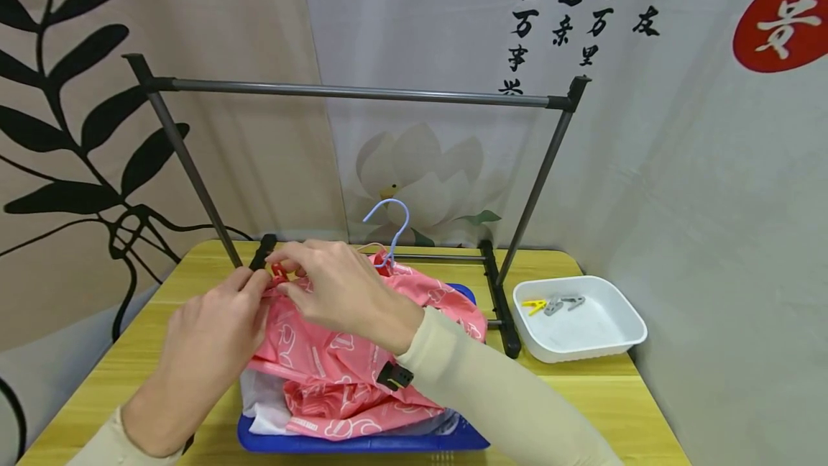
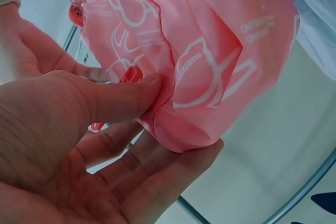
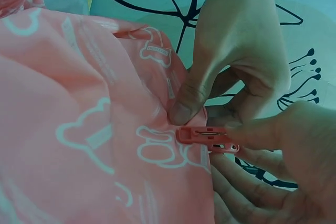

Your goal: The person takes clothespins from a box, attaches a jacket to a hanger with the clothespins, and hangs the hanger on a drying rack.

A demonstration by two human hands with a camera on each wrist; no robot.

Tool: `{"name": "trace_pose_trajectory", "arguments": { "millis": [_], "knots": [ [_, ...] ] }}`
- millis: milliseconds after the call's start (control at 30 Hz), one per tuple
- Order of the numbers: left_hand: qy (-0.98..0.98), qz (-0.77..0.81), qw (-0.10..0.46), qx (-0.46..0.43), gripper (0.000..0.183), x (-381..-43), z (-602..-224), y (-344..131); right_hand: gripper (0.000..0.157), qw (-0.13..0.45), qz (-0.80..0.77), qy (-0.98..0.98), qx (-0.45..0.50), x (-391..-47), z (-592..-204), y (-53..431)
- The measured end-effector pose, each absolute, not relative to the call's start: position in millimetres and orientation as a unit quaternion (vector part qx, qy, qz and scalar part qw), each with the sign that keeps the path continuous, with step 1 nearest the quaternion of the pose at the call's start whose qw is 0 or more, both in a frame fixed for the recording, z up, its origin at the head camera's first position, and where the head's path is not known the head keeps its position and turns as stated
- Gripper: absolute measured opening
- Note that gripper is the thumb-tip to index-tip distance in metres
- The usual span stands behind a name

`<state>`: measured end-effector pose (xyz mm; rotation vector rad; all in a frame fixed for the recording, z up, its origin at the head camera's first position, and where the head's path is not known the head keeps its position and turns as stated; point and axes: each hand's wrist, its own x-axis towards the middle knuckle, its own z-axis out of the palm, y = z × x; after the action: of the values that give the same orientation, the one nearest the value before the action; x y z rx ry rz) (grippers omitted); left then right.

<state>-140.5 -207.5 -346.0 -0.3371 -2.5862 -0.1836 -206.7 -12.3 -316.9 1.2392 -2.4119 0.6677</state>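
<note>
A pink garment [image 1: 336,351] with white printed outlines is draped on a light-blue hanger [image 1: 406,220], whose hook stands up behind my hands. With thumb and fingers my left hand [image 1: 210,326] pinches the garment's left edge, its fabric bunched under the thumb in the left wrist view. My right hand [image 1: 349,293] reaches across and pinches a red clothespin [image 3: 207,137] at that same edge, its front end lying over the fabric beside my left thumb. Another small red piece [image 2: 76,15] with a metal ring shows higher along the garment in the left wrist view.
Under the garment lie white cloth [image 1: 265,401] and a blue tray [image 1: 362,444]. A dark metal rack [image 1: 362,93] spans the table [image 1: 621,408] behind. To the right, a white basin [image 1: 582,344] holds yellow and grey clothespins [image 1: 553,305]. A printed curtain hangs behind.
</note>
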Motion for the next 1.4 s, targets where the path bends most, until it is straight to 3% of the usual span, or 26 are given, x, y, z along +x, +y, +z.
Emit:
{"name": "trace_pose_trajectory", "arguments": {
  "millis": [933,1400],
  "knots": [
    [-0.947,-0.103,0.271,-0.138,0.037,-144.9,-359.8,-217.2,0.033,0.17,0.264,-0.843,0.438,-202.8,-328.3,11.3],
    [-0.947,-0.118,0.271,-0.124,0.034,-142.6,-370.9,-220.1,0.026,0.201,0.293,-0.83,0.43,-192.9,-341.1,44.4]
  ]
}}
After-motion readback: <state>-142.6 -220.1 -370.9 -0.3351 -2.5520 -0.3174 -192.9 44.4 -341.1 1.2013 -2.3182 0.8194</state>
